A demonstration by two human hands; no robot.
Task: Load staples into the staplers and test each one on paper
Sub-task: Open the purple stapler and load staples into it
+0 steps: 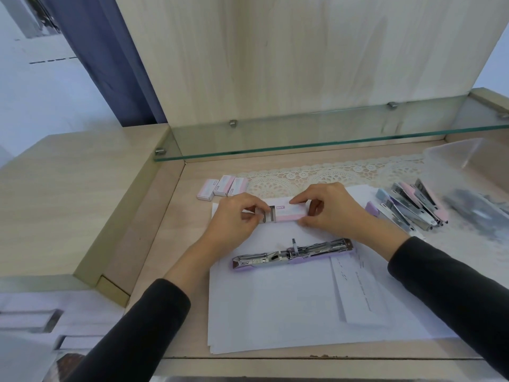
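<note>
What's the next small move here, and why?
Probably slide the tray out of the small pink-white cardboard staple box: the left hand pinches its barely exposed end, the right hand grips the sleeve, and the opened purple-and-chrome stapler lies waiting.

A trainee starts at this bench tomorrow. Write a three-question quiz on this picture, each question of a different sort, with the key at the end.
1. True or false: the purple stapler lies swung open on the paper.
2. How many spare boxes lie at the back left? A two, B three, C five.
3. Fill in: the left hand and the right hand together hold a ____, its inner tray slid partly out.
Key: 1 true; 2 B; 3 staple box.
</note>
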